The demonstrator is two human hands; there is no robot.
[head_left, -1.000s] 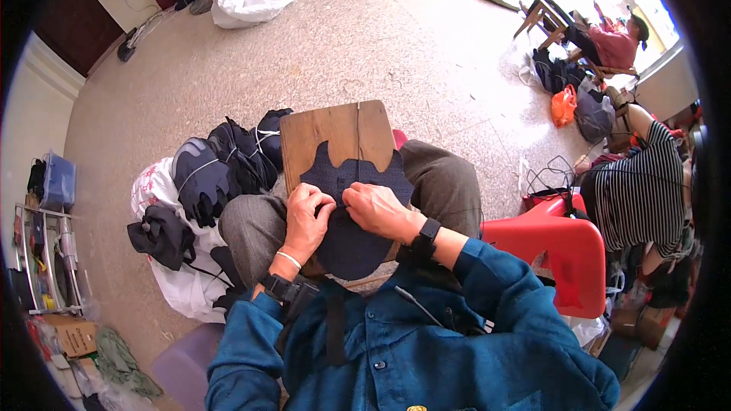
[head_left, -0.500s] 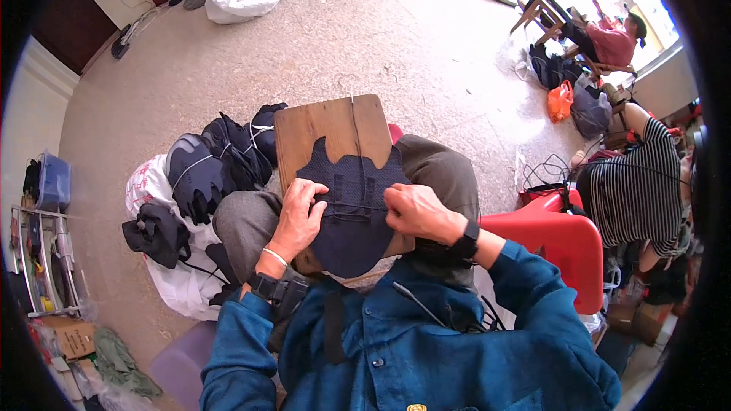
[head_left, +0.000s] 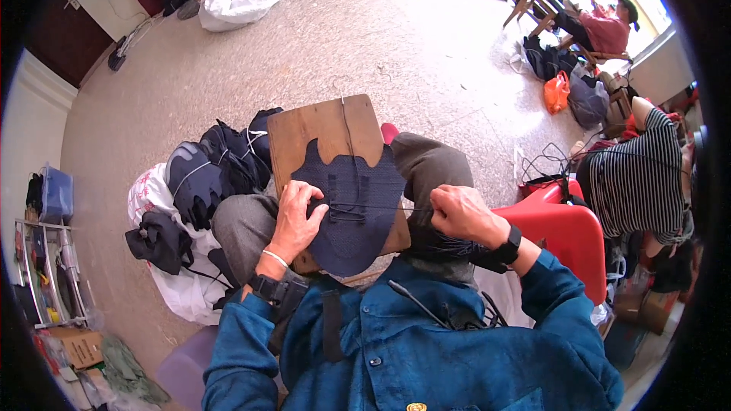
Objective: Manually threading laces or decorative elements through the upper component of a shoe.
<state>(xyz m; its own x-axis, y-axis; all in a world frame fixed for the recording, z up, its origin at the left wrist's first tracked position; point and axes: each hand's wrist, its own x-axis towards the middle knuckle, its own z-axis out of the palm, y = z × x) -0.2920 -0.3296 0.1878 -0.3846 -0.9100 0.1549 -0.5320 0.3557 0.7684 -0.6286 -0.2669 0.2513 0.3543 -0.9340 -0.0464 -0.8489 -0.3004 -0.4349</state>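
A dark navy mesh fabric piece (head_left: 358,247), shaped like a flat shoe upper, lies on a wooden board (head_left: 304,125) across my lap. Two rows of short dark strips run down its middle, and cord crosses between them. At the piece's left edge, my left hand (head_left: 293,221) grips it with bent fingers and thumb. My right hand (head_left: 466,215), closed and off to the right of the board, holds a thin dark cord (head_left: 415,209) stretched tight from the piece. Another length of cord runs up over the board's far edge.
Left of my knee lie stacked dark fabric pieces (head_left: 194,183) tied with cord, on a white bag (head_left: 183,289). A red plastic stool (head_left: 563,240) stands close on my right. Beyond it a person in a striped top (head_left: 636,183) bends over. Another person (head_left: 605,30) sits farther back.
My right hand has moved right, away from the fabric piece, drawing the cord out taut. My left hand stays at the piece's left edge.
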